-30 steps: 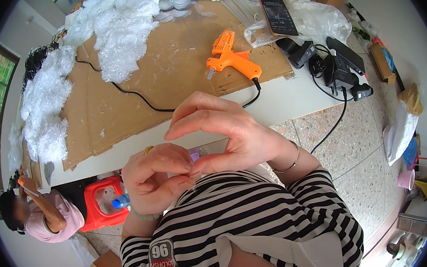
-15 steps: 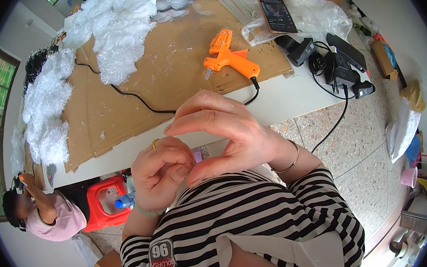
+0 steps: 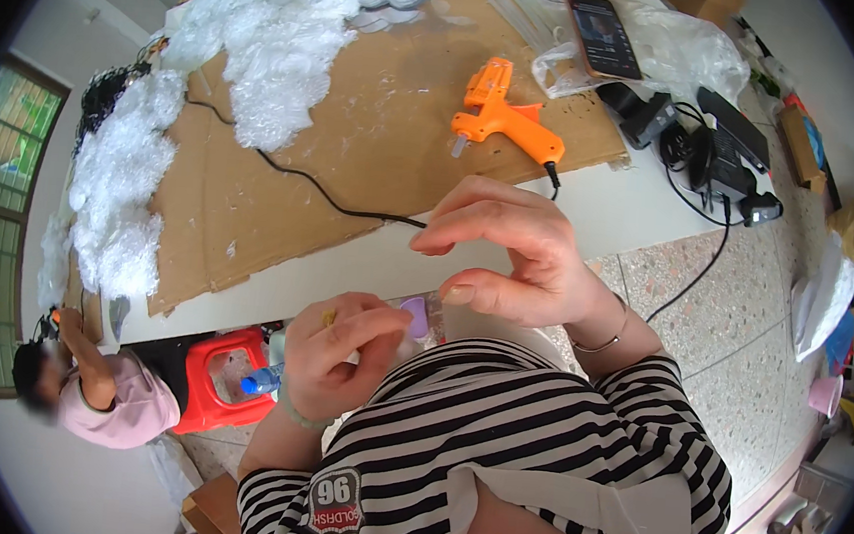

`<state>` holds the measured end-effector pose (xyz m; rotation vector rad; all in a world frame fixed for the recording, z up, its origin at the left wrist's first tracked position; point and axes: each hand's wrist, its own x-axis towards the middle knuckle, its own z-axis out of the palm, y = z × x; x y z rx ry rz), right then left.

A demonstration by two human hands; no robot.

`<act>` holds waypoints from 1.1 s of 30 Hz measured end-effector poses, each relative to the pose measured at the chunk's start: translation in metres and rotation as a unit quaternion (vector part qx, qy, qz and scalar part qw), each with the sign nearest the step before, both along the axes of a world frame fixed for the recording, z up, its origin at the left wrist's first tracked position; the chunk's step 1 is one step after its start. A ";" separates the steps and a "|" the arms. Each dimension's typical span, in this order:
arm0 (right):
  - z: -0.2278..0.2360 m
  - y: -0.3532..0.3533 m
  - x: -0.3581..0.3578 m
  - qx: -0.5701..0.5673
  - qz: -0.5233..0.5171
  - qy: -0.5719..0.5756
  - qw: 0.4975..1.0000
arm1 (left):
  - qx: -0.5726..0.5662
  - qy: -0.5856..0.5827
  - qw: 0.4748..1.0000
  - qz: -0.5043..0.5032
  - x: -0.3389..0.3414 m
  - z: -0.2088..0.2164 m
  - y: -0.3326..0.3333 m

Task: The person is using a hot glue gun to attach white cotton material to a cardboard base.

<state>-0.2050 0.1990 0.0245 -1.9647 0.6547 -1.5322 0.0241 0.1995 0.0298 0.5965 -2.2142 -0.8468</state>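
Lilac and small, the plastic piece (image 3: 414,315) sits between your two hands, just below the table (image 3: 510,235) edge. Your left hand (image 3: 345,349) has its fingers curled shut beside it; whether they grip it is unclear. Your right hand (image 3: 513,254) hovers above, fingers loosely bent, holding nothing visible. An orange glue gun (image 3: 499,117) lies on cardboard (image 3: 356,151) beyond.

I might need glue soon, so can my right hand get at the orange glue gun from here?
Probably yes: the glue gun lies in the open on the cardboard, beyond the right hand.
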 end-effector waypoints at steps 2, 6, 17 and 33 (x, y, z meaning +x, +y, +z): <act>-0.005 -0.001 -0.001 0.010 0.000 -0.009 1.000 | -0.057 0.011 0.997 0.047 -0.015 0.015 -0.007; -0.017 0.006 -0.008 0.058 -0.039 -0.013 0.997 | -0.118 0.055 0.979 0.159 0.013 0.017 -0.036; -0.053 0.019 -0.015 0.140 -0.043 0.002 0.989 | 0.111 0.152 0.924 0.332 0.061 0.025 -0.229; -0.057 0.009 -0.013 0.020 -0.063 0.082 0.994 | 0.248 0.162 0.888 0.352 0.031 0.011 -0.310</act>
